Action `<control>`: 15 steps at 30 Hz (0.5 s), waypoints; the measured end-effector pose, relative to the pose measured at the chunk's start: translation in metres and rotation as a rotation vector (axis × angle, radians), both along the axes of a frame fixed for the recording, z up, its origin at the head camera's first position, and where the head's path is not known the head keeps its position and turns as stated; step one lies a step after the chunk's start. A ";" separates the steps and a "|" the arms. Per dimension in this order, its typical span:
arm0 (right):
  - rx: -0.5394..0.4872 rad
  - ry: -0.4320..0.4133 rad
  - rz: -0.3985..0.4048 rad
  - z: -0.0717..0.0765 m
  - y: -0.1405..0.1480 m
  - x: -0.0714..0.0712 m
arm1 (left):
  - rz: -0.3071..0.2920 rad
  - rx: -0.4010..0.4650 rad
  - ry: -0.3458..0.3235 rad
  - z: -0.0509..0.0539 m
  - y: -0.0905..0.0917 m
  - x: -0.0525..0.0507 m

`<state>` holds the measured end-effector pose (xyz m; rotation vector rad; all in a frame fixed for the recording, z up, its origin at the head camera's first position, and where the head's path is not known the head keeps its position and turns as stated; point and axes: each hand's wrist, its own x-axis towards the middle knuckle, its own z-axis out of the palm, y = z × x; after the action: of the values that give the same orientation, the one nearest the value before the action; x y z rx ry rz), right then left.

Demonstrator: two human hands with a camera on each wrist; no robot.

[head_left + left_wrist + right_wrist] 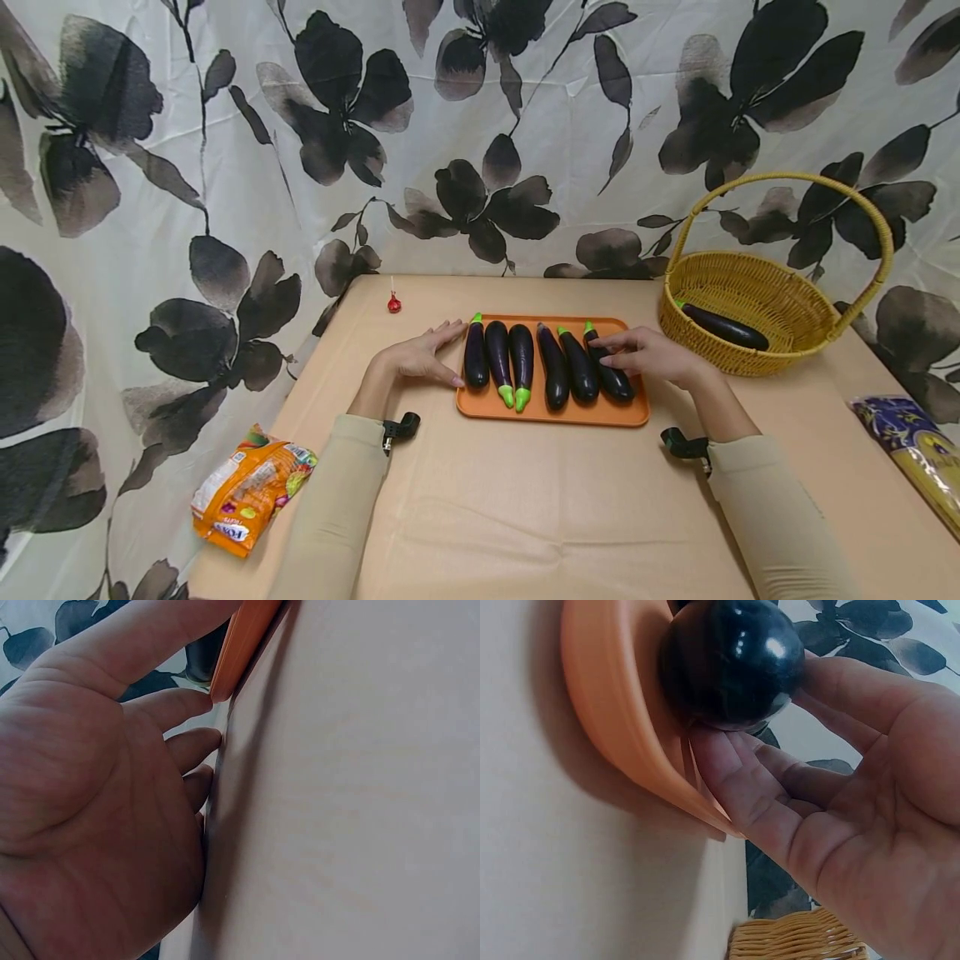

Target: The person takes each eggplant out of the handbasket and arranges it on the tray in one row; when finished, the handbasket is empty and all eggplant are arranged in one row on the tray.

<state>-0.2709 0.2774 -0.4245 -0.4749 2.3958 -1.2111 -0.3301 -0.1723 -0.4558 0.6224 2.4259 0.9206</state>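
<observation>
Several dark purple eggplants (520,358) lie side by side on an orange tray (551,419); some green stems point toward the far edge and others toward the near edge. My right hand (656,354) is at the rightmost eggplant (611,379). In the right wrist view, its thumb and fingers lie on either side of that eggplant's rounded dark end (731,664), pinching it above the tray's rim (600,697). At the tray's left side rests my left hand (416,354), fingers extended and holding nothing. The left wrist view shows its palm (97,780) beside the tray's edge (244,645).
A yellow wicker basket (750,362) with a tall handle stands at the back right, one eggplant (726,327) inside. A red lollipop (393,304) lies at the back left. An orange candy bag (251,492) is at the left edge, a blue-and-yellow packet (915,454) at the right.
</observation>
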 end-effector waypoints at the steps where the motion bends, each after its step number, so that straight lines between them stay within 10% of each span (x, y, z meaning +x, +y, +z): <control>1: 0.001 0.001 0.002 0.000 0.000 0.000 | 0.000 -0.001 -0.001 0.000 0.000 0.000; 15: 0.030 0.033 -0.006 0.001 0.001 0.002 | 0.005 -0.002 -0.016 0.002 0.000 0.002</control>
<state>-0.2686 0.2781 -0.4230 -0.4823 2.4417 -1.1770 -0.3286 -0.1723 -0.4535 0.6062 2.4148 0.9222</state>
